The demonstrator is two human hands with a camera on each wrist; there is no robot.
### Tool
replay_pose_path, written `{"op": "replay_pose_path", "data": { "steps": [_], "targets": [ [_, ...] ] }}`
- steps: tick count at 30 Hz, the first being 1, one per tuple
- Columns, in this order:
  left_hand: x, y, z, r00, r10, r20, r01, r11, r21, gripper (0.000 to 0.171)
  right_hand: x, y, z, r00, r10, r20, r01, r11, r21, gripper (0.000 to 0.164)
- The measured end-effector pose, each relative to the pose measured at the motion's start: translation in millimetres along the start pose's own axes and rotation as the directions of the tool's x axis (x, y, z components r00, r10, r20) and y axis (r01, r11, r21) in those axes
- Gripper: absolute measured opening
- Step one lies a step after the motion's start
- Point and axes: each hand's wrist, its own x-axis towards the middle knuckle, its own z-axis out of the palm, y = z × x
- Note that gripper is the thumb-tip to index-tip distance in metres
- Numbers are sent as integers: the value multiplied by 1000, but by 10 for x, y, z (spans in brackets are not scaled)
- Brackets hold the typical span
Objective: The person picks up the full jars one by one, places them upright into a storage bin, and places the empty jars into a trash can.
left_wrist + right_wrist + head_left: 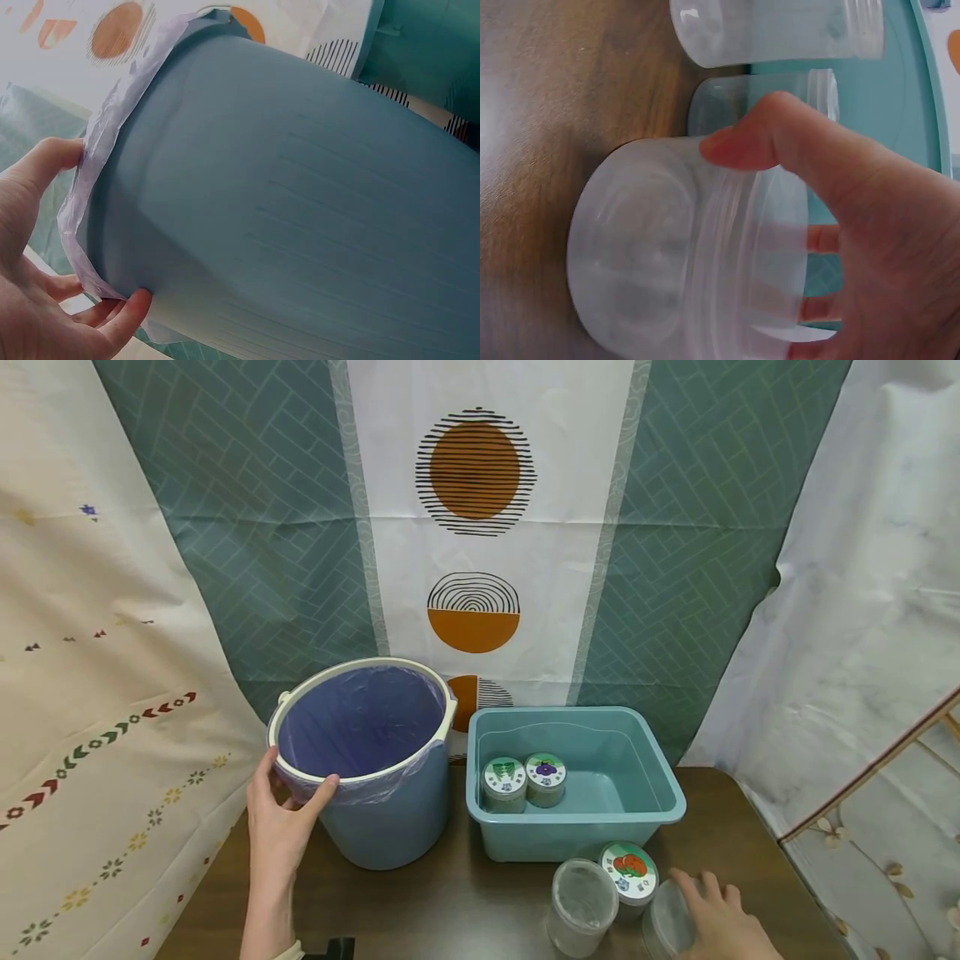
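Note:
A blue rubbish bin [390, 822] with a cream rim and a translucent liner [94, 161] stands on the left. My left hand [281, 827] holds its near left rim, thumb and fingers spread along the edge over the liner. At the lower right, my right hand [720, 918] grips a clear plastic jar [645, 240]; the thumb [739, 146] lies on its near side and the fingers show through on the other. Beside it stand a jar with a tomato-picture lid [628, 870] and another clear jar [581, 906].
A teal plastic basin [570, 839] stands right of the bin. Inside it are a jar with a green leaf picture [505, 781] and a jar with a purple vegetable picture [546, 777]. A patterned cloth [480, 552] hangs behind the brown table [420, 910].

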Motion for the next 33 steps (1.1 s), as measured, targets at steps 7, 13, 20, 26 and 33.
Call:
{"op": "replay_pose_path", "data": {
  "steps": [7, 13, 20, 26, 33],
  "targets": [
    [5, -2, -16, 1000, -12, 3, 12, 1000, -4, 98, 2, 21, -28, 999, -45, -23, 46, 999, 17, 110],
    [20, -5, -45, 999, -34, 35, 34, 999, 2, 101, -37, 10, -86, 997, -70, -16, 70, 997, 18, 115],
    [15, 12, -36, 998, -49, 50, 49, 999, -5, 102, -128, -55, -339, 993, -113, 31, 114, 993, -14, 117],
    [20, 8, -38, 998, -40, 51, 41, 999, -25, 103, -230, -157, -704, 986, -142, 87, 144, 989, -14, 109],
    [20, 10, -45, 997, -42, 60, 44, 998, -35, 105, -393, -389, -1170, 960, -279, 30, 281, 953, -115, 103]
  ]
}}
